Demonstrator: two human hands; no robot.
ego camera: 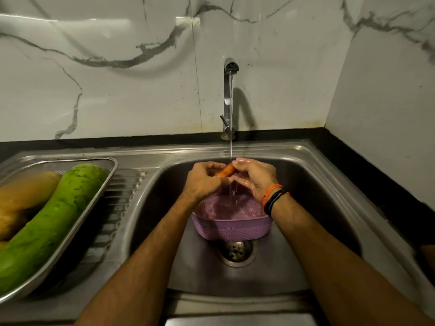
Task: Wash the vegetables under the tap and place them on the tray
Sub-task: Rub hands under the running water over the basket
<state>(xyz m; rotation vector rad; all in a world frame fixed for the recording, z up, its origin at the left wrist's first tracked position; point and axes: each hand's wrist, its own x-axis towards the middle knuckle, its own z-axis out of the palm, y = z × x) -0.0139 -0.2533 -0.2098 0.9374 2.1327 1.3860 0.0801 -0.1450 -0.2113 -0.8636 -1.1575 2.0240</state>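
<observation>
An orange carrot [226, 171] lies under the running stream from the steel tap [228, 95], over the sink bowl. My left hand [203, 181] grips its near end and my right hand [255, 177] curls round its far end; most of the carrot is hidden by the fingers. A purple plastic basket [231, 228] sits in the sink right below my hands, catching the water. On the drainboard at the left stands a steel tray [103, 191] with a long green bottle gourd [54, 217] and yellowish vegetables [23, 194] in it.
The sink drain [235, 251] shows just in front of the basket. A black counter edge [367, 170] runs along the right, with marble wall tiles behind and to the right. Ridged drainboard [117, 208] lies between tray and bowl.
</observation>
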